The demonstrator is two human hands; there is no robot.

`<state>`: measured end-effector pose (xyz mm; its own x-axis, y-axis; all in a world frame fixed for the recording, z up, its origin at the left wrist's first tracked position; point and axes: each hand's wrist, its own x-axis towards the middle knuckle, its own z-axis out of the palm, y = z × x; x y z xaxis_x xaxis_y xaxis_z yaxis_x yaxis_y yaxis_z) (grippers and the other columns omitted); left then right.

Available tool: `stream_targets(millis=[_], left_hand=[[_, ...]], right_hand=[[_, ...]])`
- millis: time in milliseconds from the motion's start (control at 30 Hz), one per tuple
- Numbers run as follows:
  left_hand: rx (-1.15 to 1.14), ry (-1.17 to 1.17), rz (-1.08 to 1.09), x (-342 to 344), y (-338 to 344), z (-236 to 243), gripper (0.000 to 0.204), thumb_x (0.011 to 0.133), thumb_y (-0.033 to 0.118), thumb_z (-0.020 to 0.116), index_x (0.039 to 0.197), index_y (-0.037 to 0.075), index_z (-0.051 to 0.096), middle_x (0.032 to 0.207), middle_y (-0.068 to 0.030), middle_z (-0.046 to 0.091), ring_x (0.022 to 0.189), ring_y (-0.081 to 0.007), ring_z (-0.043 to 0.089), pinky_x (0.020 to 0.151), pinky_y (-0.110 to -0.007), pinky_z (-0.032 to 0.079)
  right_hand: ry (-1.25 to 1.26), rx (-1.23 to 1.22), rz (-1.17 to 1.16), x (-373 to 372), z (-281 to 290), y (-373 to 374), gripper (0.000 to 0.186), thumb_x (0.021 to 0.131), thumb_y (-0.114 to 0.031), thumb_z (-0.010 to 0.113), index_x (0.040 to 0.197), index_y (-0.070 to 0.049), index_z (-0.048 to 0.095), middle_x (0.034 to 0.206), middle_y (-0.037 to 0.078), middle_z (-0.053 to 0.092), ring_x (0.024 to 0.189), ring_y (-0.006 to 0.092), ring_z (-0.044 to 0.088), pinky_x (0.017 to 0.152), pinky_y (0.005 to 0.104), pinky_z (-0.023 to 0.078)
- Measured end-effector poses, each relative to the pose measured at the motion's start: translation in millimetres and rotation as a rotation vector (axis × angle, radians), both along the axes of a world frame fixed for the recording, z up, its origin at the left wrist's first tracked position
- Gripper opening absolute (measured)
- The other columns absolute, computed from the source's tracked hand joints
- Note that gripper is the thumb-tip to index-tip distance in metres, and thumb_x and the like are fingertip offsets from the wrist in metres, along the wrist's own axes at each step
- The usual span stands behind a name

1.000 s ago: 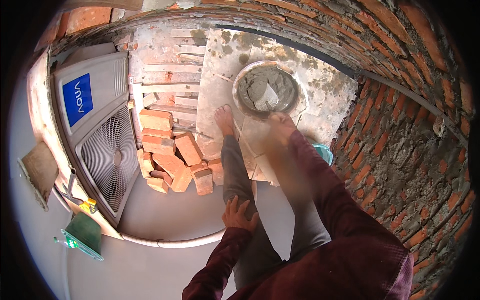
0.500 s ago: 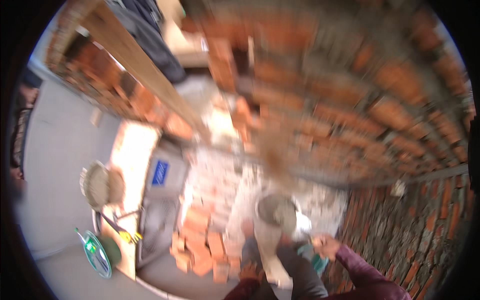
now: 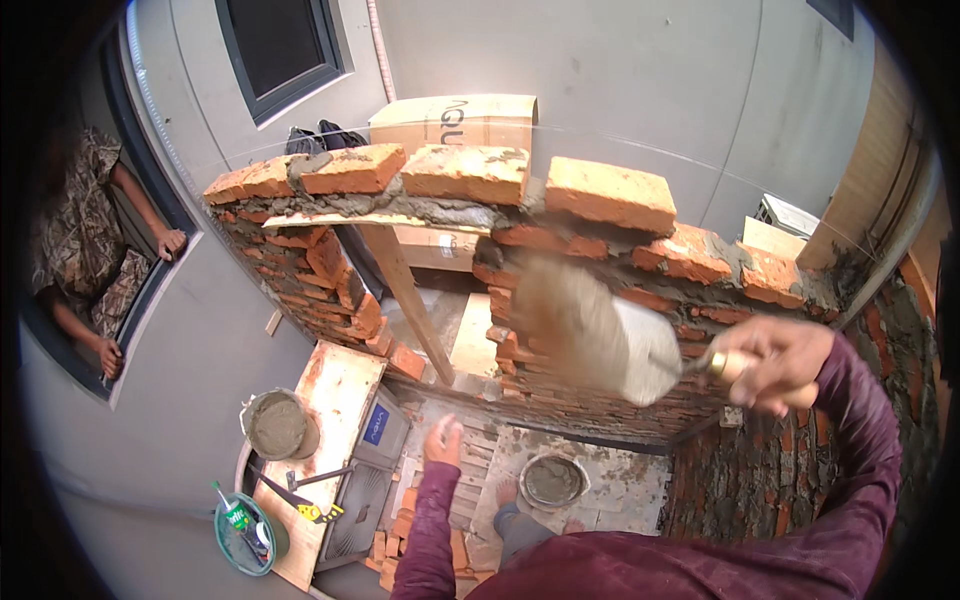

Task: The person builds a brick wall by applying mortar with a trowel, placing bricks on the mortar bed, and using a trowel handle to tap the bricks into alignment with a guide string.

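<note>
at right, the right hand [image 3: 782, 362] grips a trowel [image 3: 648, 352], fingers wrapped round. the left hand [image 3: 443, 441] hangs lower centre, fingers unclear.

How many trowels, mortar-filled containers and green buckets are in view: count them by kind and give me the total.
Trowel: 1, in the right hand
Mortar-filled containers: 2, the bucket on the board and the basin on the floor
Green bucket: 1
Total: 4
</note>
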<state>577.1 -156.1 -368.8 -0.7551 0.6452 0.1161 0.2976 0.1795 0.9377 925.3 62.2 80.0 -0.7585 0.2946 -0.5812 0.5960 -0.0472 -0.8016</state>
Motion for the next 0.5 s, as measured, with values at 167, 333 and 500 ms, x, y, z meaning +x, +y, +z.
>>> stream_targets(millis=[167,333,500], left_hand=[[0.221,0.327,-0.006,-89,30,161,0.038,0.087,0.021,0.064,0.118,-0.001,0.063,0.117,-0.0192,0.063,0.112,-0.0302,0.059,0.097,-0.039,0.045],[0.317,0.882,-0.009,-159,88,284,0.043,0.085,0.024,0.067,0.121,0.002,0.060,0.126,-0.0172,0.059,0.124,-0.0364,0.050,0.105,-0.044,0.037],[0.322,1.131,0.025,-233,135,336,0.042,0.094,0.029,0.056,0.127,0.003,0.056,0.130,-0.0162,0.056,0.129,-0.0349,0.046,0.110,-0.045,0.032]], right_hand=[[0.255,0.174,-0.060,-67,84,19,0.041,0.078,-0.008,0.067,0.110,0.014,0.055,0.059,0.010,0.055,0.039,0.0154,0.056,0.031,0.0243,0.046],[0.285,0.544,-0.013,-154,135,57,0.043,0.080,-0.018,0.064,0.112,0.011,0.056,0.059,0.006,0.053,0.037,0.0116,0.049,0.032,0.0228,0.042],[0.061,0.972,0.014,-267,142,63,0.034,0.081,-0.011,0.057,0.111,0.005,0.058,0.062,0.003,0.051,0.044,0.0105,0.052,0.038,0.0250,0.045]])
